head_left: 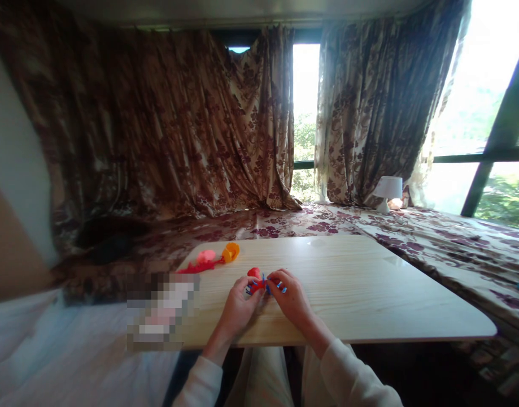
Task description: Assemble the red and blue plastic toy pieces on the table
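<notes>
My left hand (237,302) is closed, its thumb and fingers pinching a small red and blue piece (257,286) low over the table. From the other side my right hand (289,295) grips the same piece at its blue part, with thumb and fingertips together. Light blue bits show between the fingers of both hands. What kind of thing it is cannot be made out. Just behind the fingertips sits a rounded red piece (253,272); whether it is joined to the held piece is unclear.
At the table's far left corner lie an orange cup-shaped piece (231,252), a pink rounded piece (206,256) and a tangle of red pieces (200,266). A blurred-out item (166,311) covers the left edge of the pale wooden table (369,294). A white lamp (388,189) stands beyond.
</notes>
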{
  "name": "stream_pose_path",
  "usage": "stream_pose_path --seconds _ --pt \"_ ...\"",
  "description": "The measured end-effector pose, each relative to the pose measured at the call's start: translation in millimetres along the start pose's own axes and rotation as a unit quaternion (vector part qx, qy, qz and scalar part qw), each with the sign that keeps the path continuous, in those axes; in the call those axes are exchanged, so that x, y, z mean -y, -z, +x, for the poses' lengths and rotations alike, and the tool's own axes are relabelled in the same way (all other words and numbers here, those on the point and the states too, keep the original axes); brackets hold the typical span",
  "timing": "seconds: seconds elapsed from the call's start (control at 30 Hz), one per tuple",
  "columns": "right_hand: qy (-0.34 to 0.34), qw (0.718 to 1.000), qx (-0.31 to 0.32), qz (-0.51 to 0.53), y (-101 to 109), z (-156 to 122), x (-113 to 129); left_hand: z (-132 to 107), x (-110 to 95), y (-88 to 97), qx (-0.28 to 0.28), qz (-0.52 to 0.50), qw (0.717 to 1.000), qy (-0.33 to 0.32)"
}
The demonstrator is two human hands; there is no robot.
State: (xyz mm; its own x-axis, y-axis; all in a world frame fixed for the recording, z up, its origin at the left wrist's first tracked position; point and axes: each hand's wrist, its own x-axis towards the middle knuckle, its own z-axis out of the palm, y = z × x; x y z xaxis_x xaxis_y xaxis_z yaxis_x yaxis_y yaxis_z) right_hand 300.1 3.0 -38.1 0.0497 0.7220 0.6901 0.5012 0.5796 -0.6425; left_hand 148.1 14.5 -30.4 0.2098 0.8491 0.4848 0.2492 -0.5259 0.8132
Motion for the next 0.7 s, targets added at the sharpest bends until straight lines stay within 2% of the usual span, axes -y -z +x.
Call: stream_pose_path --seconds 0.17,0.33,0.57,0.7 --pt "-0.002 0.999 0.032 -0.006 0.4 -1.0 2.1 0.0 5.7 -1.6 -0.01 0.045 0.998 -0.044" --pt "0.008 0.999 0.037 -0.021 1.6 -1.3 4.1 0.6 6.5 -1.6 -0.008 0.071 0.995 -0.063" --pt "0.051 0.995 0.024 -0.084 1.2 -1.4 7.9 1.3 3.2 -1.3 0.006 0.054 0.997 -0.046" --pt "0.046 0.99 0.013 -0.13 -0.1 -2.4 9.6 1.0 1.7 -1.0 0.017 0.026 0.999 -0.026"
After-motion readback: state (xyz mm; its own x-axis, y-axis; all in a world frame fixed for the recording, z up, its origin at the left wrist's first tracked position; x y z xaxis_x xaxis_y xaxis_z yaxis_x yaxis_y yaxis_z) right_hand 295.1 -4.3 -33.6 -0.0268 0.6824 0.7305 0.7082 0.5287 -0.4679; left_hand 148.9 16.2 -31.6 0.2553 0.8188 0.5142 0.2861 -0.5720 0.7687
